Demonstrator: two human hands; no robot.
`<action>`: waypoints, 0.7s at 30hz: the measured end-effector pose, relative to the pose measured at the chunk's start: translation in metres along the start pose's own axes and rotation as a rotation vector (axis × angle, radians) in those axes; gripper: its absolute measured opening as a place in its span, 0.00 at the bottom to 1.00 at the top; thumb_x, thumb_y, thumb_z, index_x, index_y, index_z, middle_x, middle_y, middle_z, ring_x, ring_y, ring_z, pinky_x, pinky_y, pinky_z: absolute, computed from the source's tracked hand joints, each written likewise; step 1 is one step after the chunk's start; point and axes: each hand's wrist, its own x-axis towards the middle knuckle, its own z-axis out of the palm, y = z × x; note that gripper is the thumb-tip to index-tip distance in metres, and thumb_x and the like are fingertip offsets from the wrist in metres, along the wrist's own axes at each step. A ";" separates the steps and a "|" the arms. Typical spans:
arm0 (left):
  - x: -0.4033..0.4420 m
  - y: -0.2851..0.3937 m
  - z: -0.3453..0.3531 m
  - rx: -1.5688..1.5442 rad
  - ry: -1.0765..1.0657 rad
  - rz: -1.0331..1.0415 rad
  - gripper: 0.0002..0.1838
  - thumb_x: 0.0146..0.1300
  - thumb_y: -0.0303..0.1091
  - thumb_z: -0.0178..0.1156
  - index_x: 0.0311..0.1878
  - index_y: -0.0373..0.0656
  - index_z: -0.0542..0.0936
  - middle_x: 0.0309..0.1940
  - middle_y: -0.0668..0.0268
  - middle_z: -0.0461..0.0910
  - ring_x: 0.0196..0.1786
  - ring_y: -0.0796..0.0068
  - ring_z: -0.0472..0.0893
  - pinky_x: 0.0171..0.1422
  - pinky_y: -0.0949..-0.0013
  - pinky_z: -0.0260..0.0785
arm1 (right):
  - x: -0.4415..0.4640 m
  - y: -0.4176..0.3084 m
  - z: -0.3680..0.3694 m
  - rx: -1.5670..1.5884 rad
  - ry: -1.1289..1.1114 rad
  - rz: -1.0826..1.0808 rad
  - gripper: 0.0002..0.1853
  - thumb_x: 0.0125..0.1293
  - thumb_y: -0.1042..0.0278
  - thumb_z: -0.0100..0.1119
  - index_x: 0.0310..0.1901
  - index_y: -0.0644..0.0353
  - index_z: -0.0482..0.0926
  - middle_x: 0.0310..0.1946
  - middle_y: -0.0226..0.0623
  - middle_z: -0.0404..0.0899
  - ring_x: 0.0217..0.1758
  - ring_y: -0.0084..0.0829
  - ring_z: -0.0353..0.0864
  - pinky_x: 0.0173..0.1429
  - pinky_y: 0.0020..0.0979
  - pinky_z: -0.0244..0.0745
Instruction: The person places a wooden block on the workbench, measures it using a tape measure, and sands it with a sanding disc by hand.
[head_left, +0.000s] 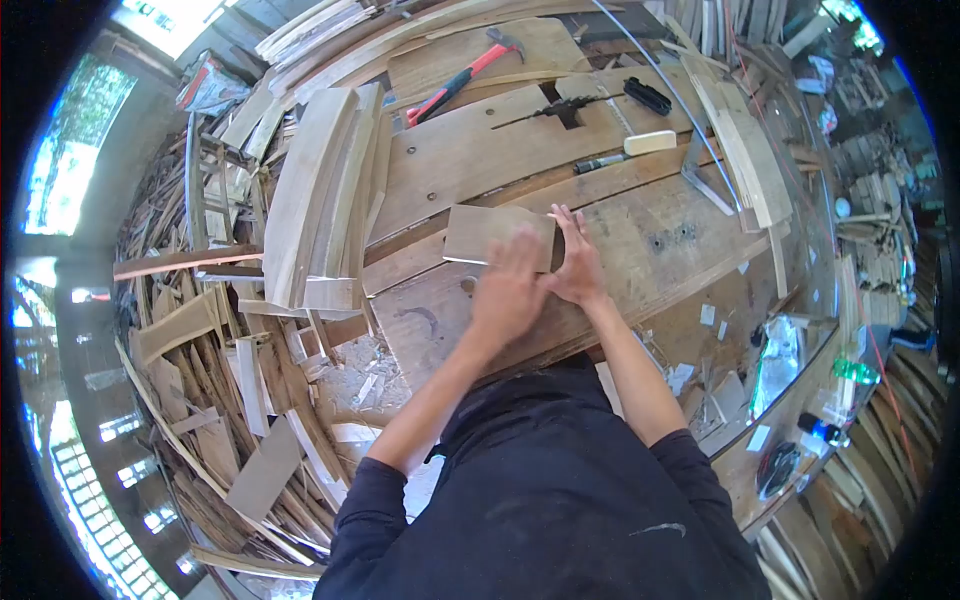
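A flat light-brown rectangular piece (475, 228) with a pale front edge lies on the wooden workbench (640, 225). Whether it is wood or a sheet of abrasive paper I cannot tell. My left hand (512, 285) is over its front part, the fingers smeared by motion. At the piece's right end is my right hand (577, 260), fingers stretched out and thumb spread towards the left hand. Both hands are close together, and the left one partly hides the piece.
Curved boards (315, 190) stand stacked at the bench's left. Behind lie a red-handled hammer (460, 82), a drill bit (560, 108), a white-headed brush (650, 142) and a dark marker-like tool (598, 163). Boards (745, 150) line the right. Wood scraps (200, 400) pile up at left.
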 end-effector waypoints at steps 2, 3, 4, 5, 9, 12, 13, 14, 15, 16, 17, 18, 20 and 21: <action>-0.005 0.016 0.012 -0.004 -0.015 0.140 0.40 0.81 0.55 0.51 0.85 0.37 0.60 0.86 0.52 0.59 0.88 0.56 0.57 0.91 0.47 0.45 | -0.006 0.019 0.013 0.005 0.002 -0.005 0.52 0.57 0.40 0.78 0.76 0.64 0.68 0.78 0.50 0.70 0.85 0.49 0.64 0.90 0.51 0.52; -0.002 0.012 0.008 -0.002 -0.006 0.137 0.40 0.81 0.55 0.51 0.85 0.37 0.60 0.86 0.52 0.59 0.88 0.56 0.57 0.91 0.47 0.45 | -0.004 0.013 0.008 0.004 0.003 -0.015 0.52 0.57 0.40 0.78 0.76 0.64 0.68 0.78 0.50 0.70 0.85 0.49 0.64 0.90 0.51 0.52; 0.000 0.003 0.001 -0.018 -0.011 0.084 0.39 0.81 0.54 0.50 0.85 0.38 0.60 0.86 0.53 0.60 0.88 0.58 0.57 0.91 0.47 0.45 | -0.003 0.004 -0.001 0.038 0.015 -0.019 0.53 0.55 0.39 0.80 0.75 0.64 0.68 0.78 0.49 0.70 0.85 0.49 0.64 0.90 0.51 0.52; 0.001 -0.008 -0.007 -0.035 -0.022 0.030 0.38 0.82 0.54 0.50 0.85 0.40 0.60 0.86 0.55 0.60 0.88 0.59 0.58 0.90 0.47 0.46 | -0.002 -0.006 -0.007 0.075 0.025 -0.018 0.54 0.53 0.38 0.81 0.74 0.64 0.68 0.78 0.49 0.70 0.84 0.49 0.64 0.90 0.51 0.52; 0.005 -0.053 -0.030 0.032 0.143 -0.206 0.37 0.81 0.52 0.52 0.84 0.40 0.63 0.84 0.54 0.63 0.86 0.57 0.61 0.90 0.48 0.47 | 0.003 -0.018 -0.011 -0.001 0.004 0.013 0.62 0.45 0.28 0.82 0.73 0.66 0.67 0.75 0.52 0.71 0.82 0.53 0.67 0.89 0.52 0.54; -0.006 -0.023 -0.015 0.025 0.064 -0.113 0.38 0.81 0.54 0.51 0.84 0.41 0.62 0.85 0.55 0.62 0.87 0.56 0.60 0.90 0.47 0.46 | 0.002 -0.015 -0.007 -0.016 0.008 -0.010 0.62 0.46 0.29 0.83 0.73 0.66 0.67 0.75 0.53 0.71 0.82 0.53 0.67 0.89 0.53 0.55; -0.014 -0.009 -0.011 -0.061 -0.022 -0.025 0.38 0.82 0.55 0.50 0.85 0.42 0.61 0.85 0.55 0.61 0.87 0.56 0.58 0.90 0.46 0.45 | 0.000 -0.009 -0.003 -0.015 0.003 -0.014 0.62 0.46 0.29 0.83 0.73 0.66 0.67 0.75 0.53 0.71 0.82 0.53 0.67 0.89 0.53 0.55; -0.025 0.002 -0.006 -0.020 -0.063 0.086 0.39 0.81 0.56 0.52 0.86 0.43 0.60 0.85 0.57 0.61 0.88 0.58 0.58 0.91 0.46 0.44 | -0.002 -0.001 0.002 -0.053 0.004 -0.027 0.62 0.46 0.29 0.83 0.73 0.67 0.67 0.75 0.54 0.72 0.82 0.53 0.67 0.88 0.53 0.56; -0.029 0.001 -0.008 -0.021 -0.060 0.083 0.39 0.81 0.56 0.52 0.86 0.43 0.60 0.85 0.57 0.61 0.88 0.58 0.58 0.91 0.46 0.44 | -0.003 0.005 0.005 -0.092 0.007 -0.039 0.62 0.46 0.30 0.83 0.73 0.67 0.67 0.74 0.55 0.73 0.82 0.53 0.68 0.88 0.53 0.56; -0.033 -0.006 -0.012 0.013 -0.064 0.094 0.39 0.80 0.56 0.53 0.85 0.42 0.61 0.85 0.58 0.62 0.88 0.59 0.58 0.91 0.47 0.45 | 0.002 -0.001 0.001 -0.093 0.009 -0.041 0.62 0.46 0.30 0.83 0.73 0.67 0.67 0.74 0.55 0.73 0.82 0.53 0.68 0.88 0.53 0.56; -0.038 -0.014 -0.016 0.046 -0.074 0.105 0.39 0.80 0.56 0.53 0.84 0.41 0.63 0.85 0.59 0.63 0.88 0.60 0.58 0.91 0.48 0.45 | 0.003 -0.007 -0.003 -0.045 0.010 -0.028 0.62 0.46 0.30 0.84 0.73 0.67 0.67 0.73 0.55 0.73 0.82 0.53 0.68 0.88 0.53 0.56; -0.037 -0.025 -0.025 0.032 -0.032 0.010 0.38 0.80 0.55 0.53 0.84 0.42 0.63 0.85 0.61 0.63 0.87 0.61 0.59 0.91 0.48 0.45 | 0.002 -0.016 -0.008 0.006 0.010 -0.011 0.62 0.46 0.30 0.84 0.73 0.68 0.67 0.73 0.55 0.73 0.82 0.53 0.68 0.88 0.53 0.56; -0.031 -0.049 -0.035 0.038 0.011 -0.086 0.38 0.80 0.54 0.53 0.84 0.42 0.63 0.85 0.60 0.63 0.87 0.61 0.60 0.91 0.48 0.45 | 0.003 -0.020 -0.012 0.009 -0.006 0.001 0.62 0.46 0.34 0.86 0.75 0.67 0.66 0.75 0.51 0.72 0.82 0.51 0.67 0.88 0.52 0.56; -0.027 -0.055 -0.038 0.044 0.064 -0.182 0.38 0.80 0.54 0.53 0.84 0.41 0.63 0.85 0.60 0.63 0.87 0.61 0.60 0.91 0.48 0.45 | 0.003 -0.020 -0.011 -0.002 -0.003 -0.011 0.62 0.46 0.35 0.86 0.75 0.67 0.66 0.75 0.52 0.72 0.82 0.51 0.67 0.88 0.52 0.56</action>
